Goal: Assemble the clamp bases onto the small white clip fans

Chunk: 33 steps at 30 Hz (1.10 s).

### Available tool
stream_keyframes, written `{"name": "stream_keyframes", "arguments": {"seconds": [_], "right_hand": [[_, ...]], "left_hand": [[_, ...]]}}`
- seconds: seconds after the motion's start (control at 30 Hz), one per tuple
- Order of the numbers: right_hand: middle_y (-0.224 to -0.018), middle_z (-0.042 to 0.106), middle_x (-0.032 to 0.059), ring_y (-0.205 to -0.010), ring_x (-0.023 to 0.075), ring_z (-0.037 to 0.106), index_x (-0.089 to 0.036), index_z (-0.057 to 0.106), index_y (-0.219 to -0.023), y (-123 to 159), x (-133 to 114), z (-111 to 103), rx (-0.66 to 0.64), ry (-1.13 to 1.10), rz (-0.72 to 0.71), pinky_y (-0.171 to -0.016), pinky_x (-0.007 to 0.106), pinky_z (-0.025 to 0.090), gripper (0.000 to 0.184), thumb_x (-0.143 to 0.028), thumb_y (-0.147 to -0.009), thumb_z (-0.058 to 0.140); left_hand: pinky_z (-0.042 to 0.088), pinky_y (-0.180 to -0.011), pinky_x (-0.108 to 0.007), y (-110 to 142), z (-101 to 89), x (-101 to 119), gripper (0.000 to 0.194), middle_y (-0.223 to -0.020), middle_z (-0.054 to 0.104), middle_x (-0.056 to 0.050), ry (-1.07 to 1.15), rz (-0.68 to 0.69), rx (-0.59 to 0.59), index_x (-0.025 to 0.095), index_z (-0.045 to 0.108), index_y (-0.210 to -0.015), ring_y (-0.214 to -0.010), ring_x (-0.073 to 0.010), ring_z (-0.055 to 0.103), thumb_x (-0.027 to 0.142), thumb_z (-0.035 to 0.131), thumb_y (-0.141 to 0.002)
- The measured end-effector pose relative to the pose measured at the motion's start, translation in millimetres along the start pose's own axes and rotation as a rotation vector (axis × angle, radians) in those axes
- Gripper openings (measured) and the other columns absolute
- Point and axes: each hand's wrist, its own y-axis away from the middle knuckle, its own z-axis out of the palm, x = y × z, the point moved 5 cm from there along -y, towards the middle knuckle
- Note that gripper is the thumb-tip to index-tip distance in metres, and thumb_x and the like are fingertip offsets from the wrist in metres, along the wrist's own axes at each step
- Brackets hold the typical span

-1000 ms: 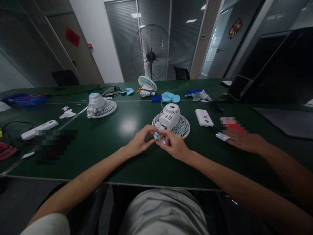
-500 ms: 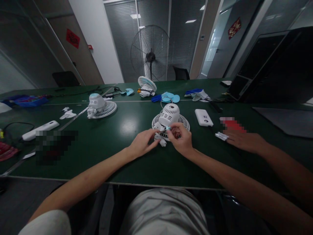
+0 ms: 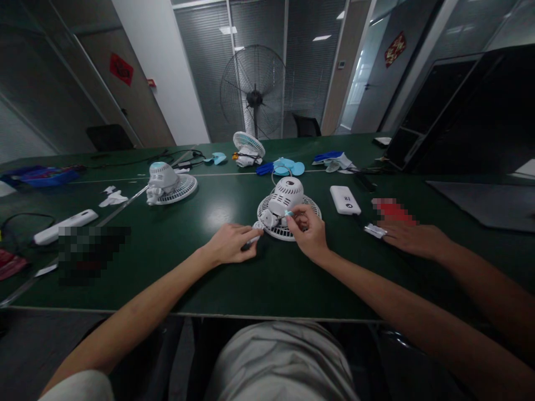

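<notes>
A small white fan point(image 3: 287, 192) lies on its grille in front of me, with its motor housing facing up. My left hand point(image 3: 229, 244) is closed on a white plastic part point(image 3: 258, 226) just left of the grille, low over the table. Fingers and thumb cover most of that part. My right hand point(image 3: 310, 233) pinches a small light-blue piece point(image 3: 288, 213) close against the near side of the housing. Whether the blue piece touches the fan, I cannot tell.
Another fan point(image 3: 165, 184) lies face down to the left, and a third point(image 3: 248, 149) stands behind. Light-blue fan blades point(image 3: 288, 166), a white power bank point(image 3: 345, 200) and gloves point(image 3: 334, 160) lie around. At right, another person's hand point(image 3: 407, 236) rests on the green table point(image 3: 276, 289).
My left hand has drawn away from the fan to the left, taking the white plastic part along. My right hand stays by the housing with the blue piece. The view has shifted slightly.
</notes>
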Motion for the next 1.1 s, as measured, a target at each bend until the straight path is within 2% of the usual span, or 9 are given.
{"name": "stream_keyframes", "arguments": {"seconds": [0.1, 0.3, 0.53, 0.67, 0.77, 0.93, 1.1], "right_hand": [[-0.077, 0.064, -0.0025, -0.060, 0.0131, 0.061, -0.024, 0.058, -0.108, -1, 1, 1, -0.035, -0.005, 0.000, -0.051, 0.025, 0.046, 0.019, -0.038, -0.097, 0.065], [-0.089, 0.067, 0.0010, -0.068, 0.0139, 0.064, -0.023, 0.059, -0.114, -2, -1, 2, -0.099, 0.040, -0.014, -0.052, 0.024, 0.049, 0.023, -0.041, -0.099, 0.063], [-0.095, 0.068, 0.0034, -0.073, 0.0153, 0.066, -0.023, 0.059, -0.114, 1, -5, 5, -0.119, 0.154, -0.078, -0.056, 0.025, 0.051, 0.023, -0.041, -0.100, 0.061], [-0.097, 0.068, 0.0040, -0.075, 0.0157, 0.067, -0.023, 0.059, -0.115, 2, -7, 6, -0.125, 0.191, -0.123, -0.057, 0.025, 0.053, 0.022, -0.040, -0.100, 0.060], [-0.097, 0.068, 0.0044, -0.076, 0.0163, 0.068, -0.023, 0.060, -0.116, 2, -9, 6, -0.135, 0.216, -0.151, -0.059, 0.026, 0.055, 0.023, -0.041, -0.101, 0.061], [-0.108, 0.070, 0.0066, -0.083, 0.0177, 0.070, -0.023, 0.062, -0.115, 3, -12, 8, -0.167, 0.222, -0.177, -0.064, 0.028, 0.058, 0.020, -0.039, -0.103, 0.061], [-0.116, 0.071, 0.0064, -0.088, 0.0185, 0.071, -0.024, 0.062, -0.119, 2, -14, 8, -0.207, 0.258, -0.203, -0.070, 0.030, 0.058, 0.019, -0.035, -0.104, 0.061]], "left_hand": [[0.052, -0.070, -0.031, 3, -5.9, -4, 0.032, -0.094, 0.073, -0.007, -0.038, 0.023, 0.073, 0.020, 0.062, -0.126, -0.076, -0.0206, 0.069, 0.029, 0.052, -0.096], [0.050, -0.064, -0.027, 0, 2.8, 0, 0.035, -0.091, 0.068, -0.006, -0.084, 0.084, 0.066, 0.021, 0.061, -0.133, -0.072, -0.0169, 0.065, 0.030, 0.050, -0.101], [0.049, -0.064, -0.026, 2, 5.9, -8, 0.037, -0.094, 0.066, -0.006, -0.133, -0.003, 0.147, 0.024, 0.059, -0.137, -0.076, -0.0174, 0.065, 0.028, 0.051, -0.101], [0.052, -0.069, -0.028, 0, 5.1, -14, 0.040, -0.093, 0.066, -0.005, 0.019, -0.168, 0.203, 0.020, 0.055, -0.138, -0.078, -0.0182, 0.066, 0.033, 0.055, -0.100], [0.051, -0.067, -0.028, -2, 10.1, -16, 0.042, -0.089, 0.065, -0.002, 0.194, -0.291, 0.211, 0.022, 0.054, -0.138, -0.072, -0.0169, 0.065, 0.038, 0.059, -0.100], [0.049, -0.064, -0.027, -5, 26.6, -21, 0.063, -0.084, 0.061, 0.002, 0.566, -0.467, 0.271, 0.022, 0.041, -0.150, -0.071, -0.0166, 0.062, 0.040, 0.067, -0.095], [0.050, -0.066, -0.028, -6, 39.6, -25, 0.059, -0.089, 0.063, -0.001, 0.806, -0.512, 0.216, 0.019, 0.055, -0.142, -0.076, -0.0174, 0.063, 0.048, 0.070, -0.093]]}}
